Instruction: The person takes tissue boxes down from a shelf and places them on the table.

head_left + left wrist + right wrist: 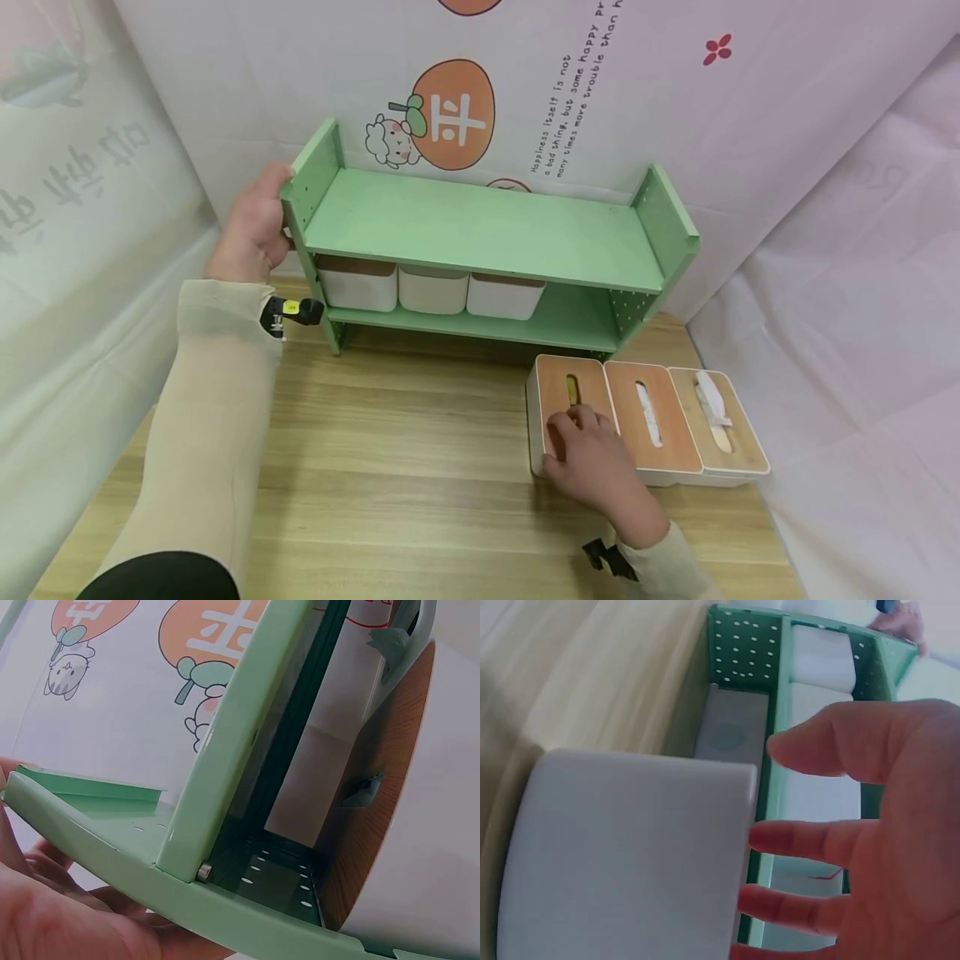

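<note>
My left hand (253, 223) grips the left side panel of a green two-tier shelf (480, 225) near its upper end. In the left wrist view, the fingers wrap behind the panel (112, 870). Over the leftmost of three tissue boxes on the table lies my right hand (596, 467), its fingers spread. That tissue box (551, 387) has a wood-toned lid, a white body and a slot with something yellowish inside. In the right wrist view, the fingertips (769, 836) are right at the white box's edge, and the thumb stands apart from it.
Three more lidded boxes, including a beige one (432, 292), stand on the lower shelf tier. Beside the leftmost table box are a middle tissue box (626, 392) and a right one (686, 392) with white tissue sticking out. Printed white cloth (615, 100) hangs behind the wooden table (390, 467).
</note>
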Tool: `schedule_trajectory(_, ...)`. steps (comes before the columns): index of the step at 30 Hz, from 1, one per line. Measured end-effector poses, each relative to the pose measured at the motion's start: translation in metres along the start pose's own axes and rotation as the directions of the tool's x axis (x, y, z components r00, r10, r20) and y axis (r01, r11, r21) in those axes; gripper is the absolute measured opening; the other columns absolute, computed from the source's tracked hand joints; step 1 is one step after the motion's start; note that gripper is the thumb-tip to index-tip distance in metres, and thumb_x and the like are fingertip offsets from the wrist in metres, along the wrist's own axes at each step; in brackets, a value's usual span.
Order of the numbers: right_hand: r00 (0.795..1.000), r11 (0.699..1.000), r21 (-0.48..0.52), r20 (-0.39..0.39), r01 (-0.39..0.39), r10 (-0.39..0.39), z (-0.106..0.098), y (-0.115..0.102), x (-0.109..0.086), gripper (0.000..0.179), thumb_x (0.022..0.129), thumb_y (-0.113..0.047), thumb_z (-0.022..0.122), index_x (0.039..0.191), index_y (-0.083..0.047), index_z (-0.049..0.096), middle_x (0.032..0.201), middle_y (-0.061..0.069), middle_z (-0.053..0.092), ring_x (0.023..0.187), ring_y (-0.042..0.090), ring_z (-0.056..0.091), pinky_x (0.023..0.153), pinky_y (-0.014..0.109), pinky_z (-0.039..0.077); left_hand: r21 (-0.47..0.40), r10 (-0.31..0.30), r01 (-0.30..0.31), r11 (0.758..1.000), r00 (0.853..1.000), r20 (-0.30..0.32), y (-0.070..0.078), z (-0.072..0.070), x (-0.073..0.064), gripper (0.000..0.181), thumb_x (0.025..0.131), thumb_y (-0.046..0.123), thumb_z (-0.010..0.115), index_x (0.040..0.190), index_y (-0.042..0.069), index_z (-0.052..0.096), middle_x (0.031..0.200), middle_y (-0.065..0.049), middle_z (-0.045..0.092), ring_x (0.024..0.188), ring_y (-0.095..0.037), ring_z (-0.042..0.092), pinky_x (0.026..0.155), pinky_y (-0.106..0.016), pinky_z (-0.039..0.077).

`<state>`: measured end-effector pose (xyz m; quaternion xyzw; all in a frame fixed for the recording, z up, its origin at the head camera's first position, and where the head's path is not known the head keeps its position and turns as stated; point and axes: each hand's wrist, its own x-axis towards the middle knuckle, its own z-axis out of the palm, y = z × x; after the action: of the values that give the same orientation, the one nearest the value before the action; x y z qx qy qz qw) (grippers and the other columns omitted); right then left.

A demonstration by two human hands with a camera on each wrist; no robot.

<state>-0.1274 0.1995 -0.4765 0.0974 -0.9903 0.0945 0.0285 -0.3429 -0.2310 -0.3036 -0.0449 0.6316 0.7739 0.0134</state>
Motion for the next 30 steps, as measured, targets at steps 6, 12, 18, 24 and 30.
schedule_trajectory(6, 0.993, 0.986, 0.132, -0.055, -0.098, 0.106, -0.008, 0.010, 0.002, 0.042, 0.092, -0.032, 0.066, 0.123, -0.003, 0.062, 0.123, 0.021, 0.053, 0.105, 0.039, 0.056, 0.086, 0.052, 0.049, -0.015, -0.003, 0.003, 1.000, 1.000, 0.018, -0.001, -0.001, -0.001, 0.052, 0.101, 0.046, 0.052, 0.148, 0.023, 0.048, 0.147, -0.005, 0.036, 0.126, -0.023, 0.040, 0.098, -0.042, 0.038)
schedule_trajectory(12, 0.975, 0.955, 0.243, -0.093, -0.173, 0.200, -0.034, 0.036, 0.008, 0.051, 0.099, -0.036, 0.057, 0.135, 0.000, 0.055, 0.132, 0.025, 0.053, 0.109, 0.044, 0.056, 0.088, 0.059, 0.047, -0.010, 0.002, -0.002, 1.000, 1.000, 0.005, -0.001, -0.001, -0.001, 0.054, 0.101, 0.047, 0.052, 0.147, 0.019, 0.048, 0.144, -0.006, 0.038, 0.124, -0.023, 0.041, 0.097, -0.042, 0.038)
schedule_trajectory(18, 0.947, 0.886, 0.398, -0.109, -0.238, 0.303, -0.072, 0.067, 0.017, 0.066, 0.105, -0.045, 0.044, 0.151, 0.001, 0.036, 0.146, 0.027, 0.044, 0.124, 0.050, 0.048, 0.094, 0.066, 0.041, -0.005, -0.004, 0.004, 1.000, 1.000, -0.001, -0.001, 0.001, 0.000, 0.057, 0.101, 0.048, 0.051, 0.147, 0.015, 0.046, 0.142, -0.005, 0.039, 0.121, -0.022, 0.042, 0.097, -0.042, 0.037)
schedule_trajectory(24, 0.916, 0.752, 0.610, -0.103, -0.249, 0.387, -0.116, 0.084, 0.035, 0.073, 0.104, -0.053, 0.037, 0.159, -0.009, 0.017, 0.158, 0.017, 0.029, 0.136, 0.047, 0.035, 0.104, 0.065, 0.032, -0.003, -0.009, 0.009, 1.000, 1.000, -0.004, 0.000, 0.002, 0.000, 0.058, 0.101, 0.048, 0.052, 0.147, 0.013, 0.045, 0.144, -0.006, 0.036, 0.125, -0.023, 0.040, 0.101, -0.043, 0.035)
schedule_trajectory(30, 0.903, 0.531, 0.823, -0.054, -0.201, 0.426, -0.148, 0.088, 0.068, 0.072, 0.105, -0.050, 0.034, 0.160, -0.009, 0.011, 0.161, 0.018, 0.021, 0.141, 0.041, 0.030, 0.113, 0.048, 0.028, 0.006, -0.009, 0.009, 1.000, 1.000, -0.008, 0.000, 0.002, -0.001, 0.058, 0.100, 0.048, 0.053, 0.146, 0.014, 0.047, 0.143, -0.006, 0.037, 0.125, -0.024, 0.040, 0.101, -0.044, 0.035)
